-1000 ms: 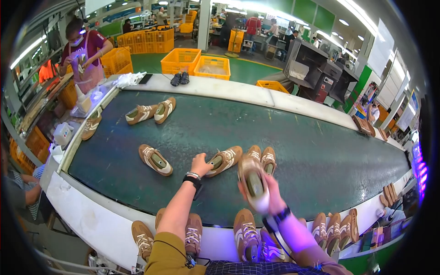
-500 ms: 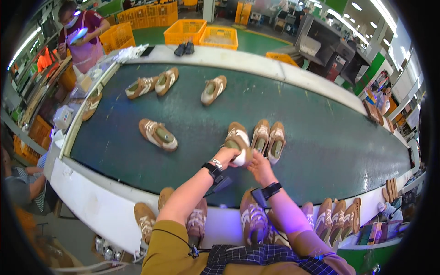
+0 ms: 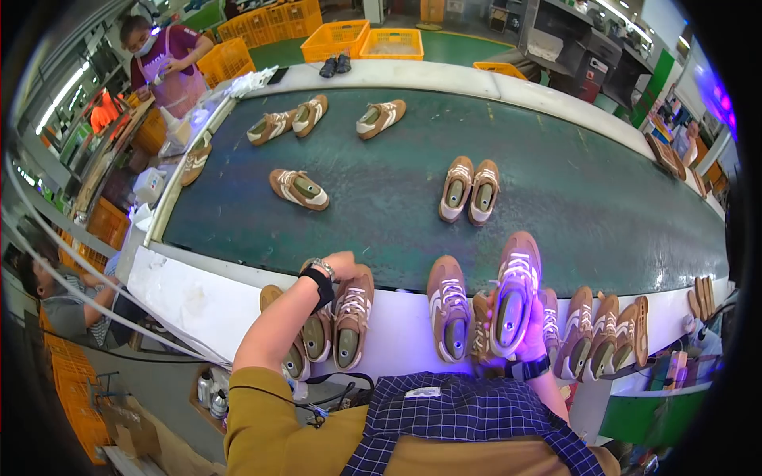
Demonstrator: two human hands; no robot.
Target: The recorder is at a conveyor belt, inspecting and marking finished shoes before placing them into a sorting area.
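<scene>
My right hand [image 3: 537, 333] grips a tan and white sneaker [image 3: 520, 270] with white laces. It is held above the ledge with its toe pointing away, and purple light falls on it. My left hand [image 3: 342, 265] is curled beside the toe of another tan sneaker [image 3: 355, 309]; the fingertips are hidden, so I cannot see whether it holds anything. More sneakers stand along the white near ledge, including a tan one [image 3: 449, 301] between my hands. Two sneakers stand side by side [image 3: 456, 190] on the green belt [image 3: 381, 230].
Farther left on the belt lie several sneakers, among them a single one [image 3: 298, 189]. Yellow crates [image 3: 336, 40] stand beyond the far edge. A co-worker [image 3: 171, 63] stands at the far left; another person [image 3: 71, 297] sits at the left. Cables [image 3: 103, 289] cross the left side.
The sneaker that both hands held over the belt is now in my right hand, nearer and to the right. My left hand has let go and moved left to the ledge.
</scene>
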